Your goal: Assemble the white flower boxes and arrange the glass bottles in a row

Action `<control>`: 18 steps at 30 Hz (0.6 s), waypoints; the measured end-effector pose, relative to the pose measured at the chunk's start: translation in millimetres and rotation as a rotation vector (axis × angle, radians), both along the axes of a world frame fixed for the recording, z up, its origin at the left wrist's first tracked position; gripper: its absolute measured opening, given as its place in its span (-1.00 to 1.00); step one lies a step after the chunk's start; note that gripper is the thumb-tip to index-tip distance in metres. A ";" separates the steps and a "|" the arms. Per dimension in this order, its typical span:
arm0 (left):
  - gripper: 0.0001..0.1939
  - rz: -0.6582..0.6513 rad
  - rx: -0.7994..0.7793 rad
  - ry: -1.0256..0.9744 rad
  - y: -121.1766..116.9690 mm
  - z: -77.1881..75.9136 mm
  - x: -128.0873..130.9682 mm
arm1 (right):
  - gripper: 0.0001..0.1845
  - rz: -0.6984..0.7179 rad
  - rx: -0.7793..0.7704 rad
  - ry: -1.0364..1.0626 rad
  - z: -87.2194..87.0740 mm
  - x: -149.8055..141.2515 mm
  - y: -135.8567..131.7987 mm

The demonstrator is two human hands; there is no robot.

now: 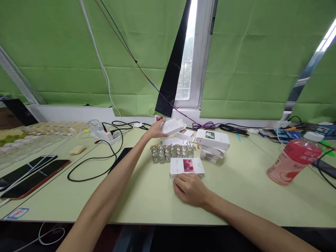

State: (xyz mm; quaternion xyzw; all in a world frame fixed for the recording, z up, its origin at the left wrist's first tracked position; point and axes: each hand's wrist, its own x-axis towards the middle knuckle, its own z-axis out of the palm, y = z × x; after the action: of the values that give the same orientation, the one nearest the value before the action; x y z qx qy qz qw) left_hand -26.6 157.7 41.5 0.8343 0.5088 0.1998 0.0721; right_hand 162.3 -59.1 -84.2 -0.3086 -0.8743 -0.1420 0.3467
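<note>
My left hand (pixel 156 130) reaches far forward, its fingers closed round a white carton (pixel 172 126) with small print. That carton is held tilted above other white boxes at the back of the table. Close in front of me lies a flat white box with a pink-red flower picture (pixel 188 165). My right hand (pixel 191 190) is curled like a fist against this box's near edge, and whatever its fingers hold, if anything, is hidden. Behind the flower box stands a row of several small clear bottles (pixel 172 151) with gold-coloured parts. Right of them, white boxes (pixel 212 139) are stacked unevenly.
A pink drink bottle (pixel 295 157) stands at the right. On the left lie phones (pixel 34 178), a beige rounded object (pixel 77 150), a power strip (pixel 105 134) and a looping black cable (pixel 86 180). Coiled cables (pixel 232 129) run along the back wall.
</note>
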 end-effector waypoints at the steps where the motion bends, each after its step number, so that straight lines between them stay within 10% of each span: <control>1: -0.14 -0.013 0.055 -0.064 -6.6 4.8 -0.2 | -0.72 -0.004 -0.004 0.003 0.0 0.0 0.0; 9: -0.15 -0.077 -0.048 -0.543 -68.6 21.8 7.0 | -0.68 0.016 0.003 0.036 3.4 1.4 -1.6; 18: -0.23 -0.465 -0.617 -1.026 -127.1 -29.3 19.2 | -0.78 0.020 0.074 0.379 10.5 3.3 -4.2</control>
State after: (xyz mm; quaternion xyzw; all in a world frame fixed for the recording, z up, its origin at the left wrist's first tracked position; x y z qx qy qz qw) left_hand -7.4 30.7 12.2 0.6622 0.2496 0.3970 0.5844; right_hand 165.5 -63.3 -73.7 -0.3084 -0.7904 -0.1099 0.5177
